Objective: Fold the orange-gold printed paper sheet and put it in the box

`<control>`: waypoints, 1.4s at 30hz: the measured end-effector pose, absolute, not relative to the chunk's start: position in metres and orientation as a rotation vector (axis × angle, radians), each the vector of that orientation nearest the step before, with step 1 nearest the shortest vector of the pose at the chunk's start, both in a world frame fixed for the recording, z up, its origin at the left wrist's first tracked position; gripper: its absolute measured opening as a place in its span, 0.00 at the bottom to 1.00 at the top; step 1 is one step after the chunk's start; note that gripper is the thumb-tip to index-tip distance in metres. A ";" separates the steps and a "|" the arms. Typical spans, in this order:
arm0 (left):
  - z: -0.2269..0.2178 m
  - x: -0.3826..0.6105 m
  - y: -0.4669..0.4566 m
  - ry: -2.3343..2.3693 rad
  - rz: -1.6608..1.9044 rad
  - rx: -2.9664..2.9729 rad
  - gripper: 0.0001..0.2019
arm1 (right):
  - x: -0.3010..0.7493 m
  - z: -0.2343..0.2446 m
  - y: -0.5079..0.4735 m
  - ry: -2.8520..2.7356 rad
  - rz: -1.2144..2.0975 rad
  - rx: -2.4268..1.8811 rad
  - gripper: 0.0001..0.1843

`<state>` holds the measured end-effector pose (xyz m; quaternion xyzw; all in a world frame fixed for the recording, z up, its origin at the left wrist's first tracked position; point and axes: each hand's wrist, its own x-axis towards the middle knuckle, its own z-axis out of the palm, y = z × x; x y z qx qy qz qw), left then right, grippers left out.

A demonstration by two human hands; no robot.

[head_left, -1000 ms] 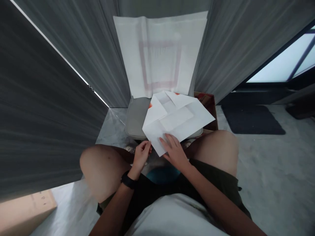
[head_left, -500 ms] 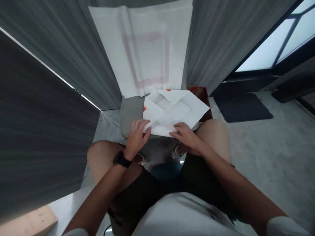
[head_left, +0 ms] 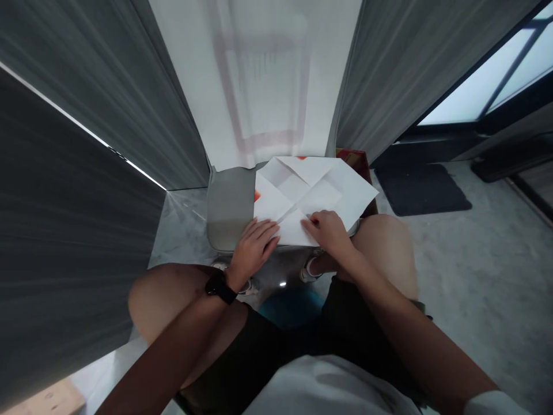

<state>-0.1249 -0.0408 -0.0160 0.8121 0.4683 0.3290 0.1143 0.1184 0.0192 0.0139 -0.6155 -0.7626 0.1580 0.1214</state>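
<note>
A large white paper sheet (head_left: 345, 193), with corners folded inward and orange-red bits showing at two edges, lies on a grey padded chair seat (head_left: 231, 199). My left hand (head_left: 258, 239) rests flat on its near left corner, fingers stretched out. Over the near folded flap, my right hand (head_left: 327, 229) is curled, its thumb and bent fingers on the paper at the flap's edge. Part of the flap under that hand is hidden.
A white cloth (head_left: 268, 86) with a faded pinkish frame print covers the chair's back. Grey curtains (head_left: 103, 86) hang on both sides. A reddish box (head_left: 354, 158) stands behind the seat's right side. A dark mat (head_left: 423, 190) lies on the floor to the right.
My left hand has flattened onto the paper's near left corner. My right hand has curled its fingers, and the near flap now shows a clearer pointed fold. The view has tilted down slightly.
</note>
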 end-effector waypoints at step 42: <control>-0.036 -0.072 -0.075 1.789 0.721 2.534 0.32 | 0.117 -0.009 -0.069 -1.905 0.417 -1.422 0.21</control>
